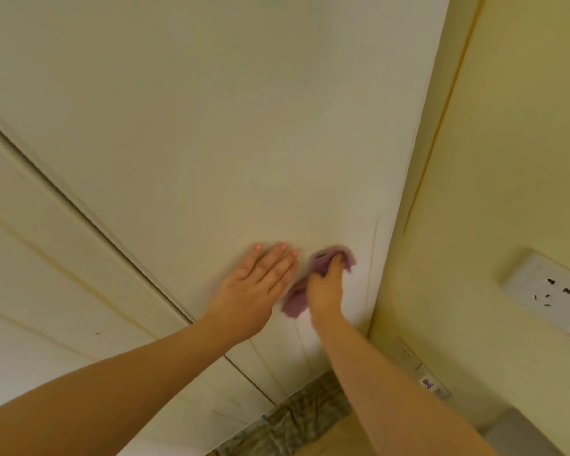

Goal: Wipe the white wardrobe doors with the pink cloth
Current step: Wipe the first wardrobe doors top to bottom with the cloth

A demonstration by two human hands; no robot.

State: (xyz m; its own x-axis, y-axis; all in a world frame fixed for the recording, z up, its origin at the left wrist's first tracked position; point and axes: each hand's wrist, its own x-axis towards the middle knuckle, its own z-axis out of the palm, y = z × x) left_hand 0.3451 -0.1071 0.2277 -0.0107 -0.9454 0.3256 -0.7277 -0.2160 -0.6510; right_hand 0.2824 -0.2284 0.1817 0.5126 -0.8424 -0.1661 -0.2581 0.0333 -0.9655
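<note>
Two hands on a white wardrobe door [211,143], pink cloth [294,302] under the right.
The left hand [255,286] lies flat, fingers straight toward 1 o'clock. Just beside it at 3 o'clock, the right hand [326,289] grips the bunched cloth against the panel, its fingertips lost in blurred folds. A wall socket [547,287], farther toward 3 o'clock, runs off-frame.

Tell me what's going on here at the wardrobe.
A person is wiping a white wardrobe door. The right hand grips a bunched pink cloth and presses it to the panel near the door's right edge, close to the yellow wall with its socket. The left hand lies flat on the door just beside the cloth, fingers straight. The cloth looks blurred, so a stroke seems to be under way.
</note>
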